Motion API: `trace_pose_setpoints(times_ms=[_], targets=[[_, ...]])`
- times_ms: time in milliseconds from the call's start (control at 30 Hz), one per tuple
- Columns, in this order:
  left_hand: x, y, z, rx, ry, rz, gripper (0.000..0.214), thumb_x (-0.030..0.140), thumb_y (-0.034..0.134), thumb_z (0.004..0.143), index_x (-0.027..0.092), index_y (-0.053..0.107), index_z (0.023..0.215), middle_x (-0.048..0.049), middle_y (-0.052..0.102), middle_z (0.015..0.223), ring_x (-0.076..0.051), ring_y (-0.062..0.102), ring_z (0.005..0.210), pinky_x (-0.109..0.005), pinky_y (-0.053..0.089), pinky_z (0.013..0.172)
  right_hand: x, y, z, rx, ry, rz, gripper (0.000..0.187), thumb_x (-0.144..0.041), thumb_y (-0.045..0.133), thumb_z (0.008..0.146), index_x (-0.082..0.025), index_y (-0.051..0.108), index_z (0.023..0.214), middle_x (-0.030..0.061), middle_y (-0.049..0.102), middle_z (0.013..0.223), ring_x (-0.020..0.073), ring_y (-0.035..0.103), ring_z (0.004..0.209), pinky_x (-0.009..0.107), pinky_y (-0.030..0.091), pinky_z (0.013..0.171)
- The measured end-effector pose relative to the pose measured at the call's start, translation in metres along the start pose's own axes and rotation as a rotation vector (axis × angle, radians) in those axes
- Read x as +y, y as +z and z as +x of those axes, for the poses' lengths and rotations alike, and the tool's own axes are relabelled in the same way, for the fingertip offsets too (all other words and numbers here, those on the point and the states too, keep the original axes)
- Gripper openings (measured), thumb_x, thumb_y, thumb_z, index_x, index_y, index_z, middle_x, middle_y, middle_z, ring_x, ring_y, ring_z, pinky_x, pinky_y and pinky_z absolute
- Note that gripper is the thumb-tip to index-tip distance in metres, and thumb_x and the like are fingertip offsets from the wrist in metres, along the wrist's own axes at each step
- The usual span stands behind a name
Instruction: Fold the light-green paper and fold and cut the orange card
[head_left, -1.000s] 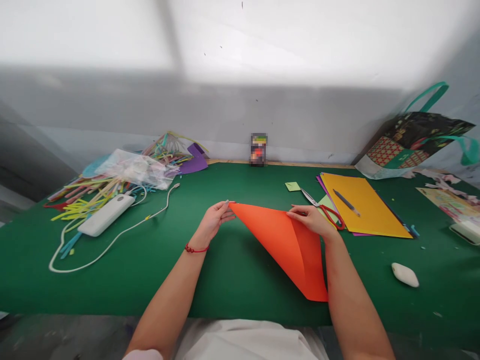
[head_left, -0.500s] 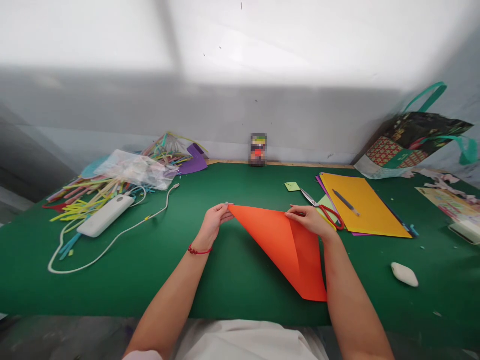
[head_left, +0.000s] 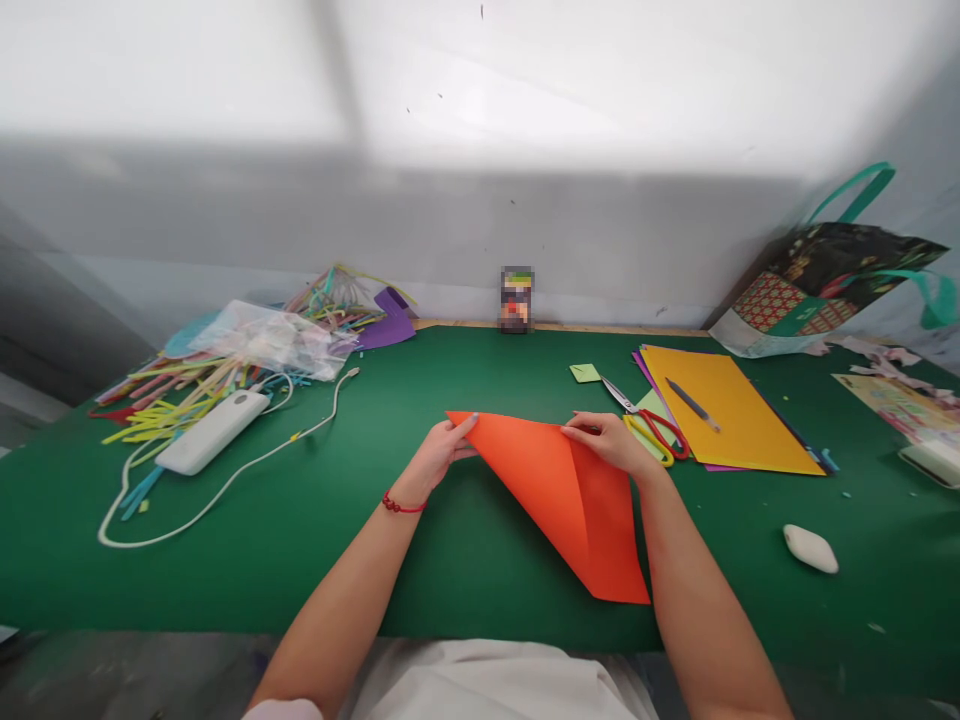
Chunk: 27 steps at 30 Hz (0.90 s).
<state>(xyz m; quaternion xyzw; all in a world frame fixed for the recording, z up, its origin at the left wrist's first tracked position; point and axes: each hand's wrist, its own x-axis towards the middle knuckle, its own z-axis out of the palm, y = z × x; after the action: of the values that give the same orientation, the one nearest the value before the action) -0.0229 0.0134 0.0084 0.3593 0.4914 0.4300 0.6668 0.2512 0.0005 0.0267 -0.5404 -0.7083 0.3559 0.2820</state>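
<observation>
A sheet of orange paper [head_left: 547,480], folded over on itself, is held above the green tabletop between my two hands. My left hand [head_left: 441,452] pinches its pointed left corner, thumb on top. At the upper edge, right of the middle, my right hand [head_left: 606,440] grips the fold with thumb and fingers. The paper's lower right corner hangs down beside my right forearm. Just beyond my right hand lie scissors [head_left: 661,435] with red and yellow handles, resting partly on light green paper. A small green paper square [head_left: 585,373] touches near their blade tips.
Yellow paper sheets [head_left: 742,415] with a pen [head_left: 691,404] on them lie to the right, near a white case [head_left: 810,549]. A patterned bag [head_left: 795,290] stands behind. On the left are a white power bank [head_left: 214,432] with its cable and a heap of coloured paper strips [head_left: 161,410].
My left thumb has slid inward along the paper, so the pointed corner now sticks out past it. The paper and my right hand have shifted slightly left.
</observation>
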Motion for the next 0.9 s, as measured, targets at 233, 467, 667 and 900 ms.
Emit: trace_pose_setpoints(times_ms=[233,467,667,900], targets=[[-0.005,0.003,0.003,0.042,0.154,0.042,0.039,0.042,0.080,0.056,0.010,0.067,0.075,-0.0107,0.073,0.083,-0.021,0.068,0.078,-0.031,0.054,0.074,-0.009,-0.004,-0.003,0.008,0.001,0.048,0.034,-0.056,0.055,0.076,-0.023,0.064,0.072,0.0057,0.072,0.091,0.0332,0.045,0.127,0.037,0.039,0.096],[-0.005,0.005,0.000,0.056,0.266,0.129,0.040,0.046,0.076,0.059,0.012,0.068,0.079,-0.0074,0.071,0.080,-0.020,0.067,0.076,-0.030,0.055,0.068,-0.016,-0.009,-0.008,0.000,0.050,0.084,0.042,-0.065,0.057,0.070,-0.024,0.064,0.069,0.0065,0.072,0.093,0.0348,0.044,0.127,0.038,0.038,0.096],[-0.003,0.004,-0.001,0.005,0.210,0.108,0.048,0.055,0.068,0.068,0.011,0.066,0.087,-0.0106,0.072,0.082,-0.020,0.067,0.070,-0.028,0.054,0.057,-0.010,-0.009,-0.006,0.002,0.046,0.075,0.039,-0.061,0.057,0.072,-0.023,0.064,0.071,0.0063,0.071,0.093,0.0334,0.045,0.127,0.037,0.038,0.096],[0.003,0.004,-0.003,-0.011,0.208,0.024,0.050,0.056,0.056,0.079,0.011,0.065,0.098,-0.0108,0.072,0.082,-0.019,0.068,0.070,-0.027,0.054,0.058,-0.005,-0.009,-0.006,0.021,0.032,0.027,0.037,-0.056,0.054,0.076,-0.022,0.066,0.072,0.0059,0.070,0.087,0.0310,0.058,0.106,0.034,0.044,0.082]])
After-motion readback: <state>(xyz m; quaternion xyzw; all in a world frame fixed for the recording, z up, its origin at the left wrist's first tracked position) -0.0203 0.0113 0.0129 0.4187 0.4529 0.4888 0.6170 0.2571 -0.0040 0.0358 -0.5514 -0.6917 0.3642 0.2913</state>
